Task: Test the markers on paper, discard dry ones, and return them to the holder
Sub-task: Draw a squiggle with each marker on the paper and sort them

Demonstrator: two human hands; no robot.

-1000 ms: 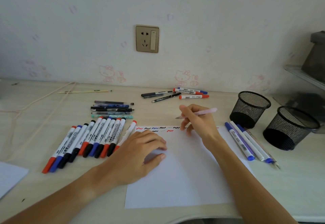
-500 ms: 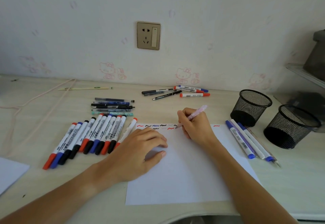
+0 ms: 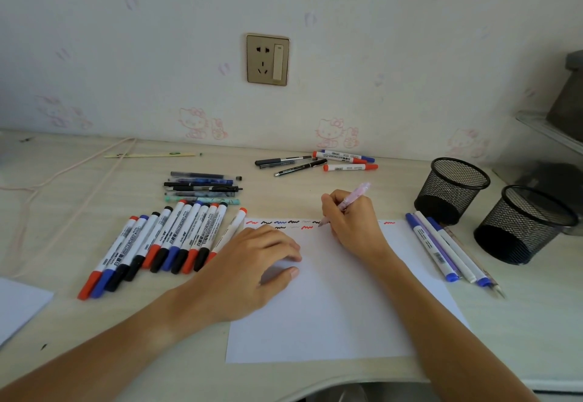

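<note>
Desk [image 3: 315, 181]: pale, wood-grained, curved cut-out at the near edge below the paper.
Paper [image 3: 331, 307]: white sheet, flat on the desk, landmark for all else here; row of short red, black and blue squiggles along its far edge.
Right hand [image 3: 350, 222]: on the paper's far edge, fingers curled round a pink pen.
Pink pen [image 3: 353, 196]: tilted, tip down at the paper's far edge among the squiggles, cap end up and away.
Left hand [image 3: 252, 269]: palm down on the paper's left part, fingers loosely bent, gripping nothing, thumb flat on the sheet.
Marker row [image 3: 164, 241]: left of the paper, whiteboard markers side by side, red, blue and black caps toward the near edge; nearest one partly hidden under the left hand.
Pen pile [image 3: 202, 187]: beyond the marker row, left of the paper's far corner, dark and teal pens lying crosswise.
Far group [image 3: 318, 162]: beyond the paper, close to the wall, black pens and red- and blue-capped markers.
Right group [image 3: 441, 250]: just right of the paper, slim white and purple pens with blue ends, lying parallel.
Mesh holders [image 3: 451, 190]: two black wire cups right of the paper, beyond the right group; insides dark.
Wall [image 3: 126, 55]: pale paper with faint pink cartoon cats; brass-coloured socket [image 3: 267, 59] above the paper.
Cord [image 3: 63, 174]: pinkish, looped far left of the paper.
Second sheet [image 3: 19, 310]: white corner at the left edge.
</note>
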